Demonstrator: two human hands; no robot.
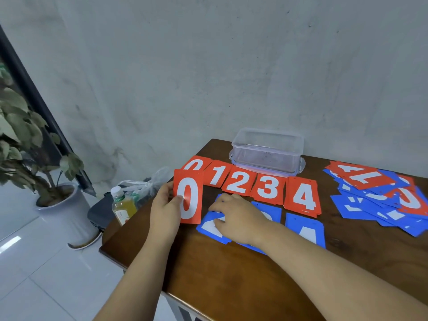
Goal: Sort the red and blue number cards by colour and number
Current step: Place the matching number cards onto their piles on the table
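Dark wood tabletop (pixel 231 274) against a grey wall (pixel 208 66), white tile floor (pixel 46 286) at left. Left hand (pixel 165 205) grips a red 0 card (pixel 188 198) by its left edge, held upright over the tabletop's left side. Right hand (pixel 234 216) lies on the blue cards (pixel 305 230) in the near row, fingers bent; can't tell if it grips one. Red row (pixel 268 188), 0 to 4, runs twd the far edge. Mixed pile (pixel 375 195) of red and blue cards at the right edge. Clear box (pixel 267 151) at the far edge, by the wall. Off the left edge: bottle (pixel 122 205), plastic bag (pixel 143 184), potted plant (pixel 18 126).
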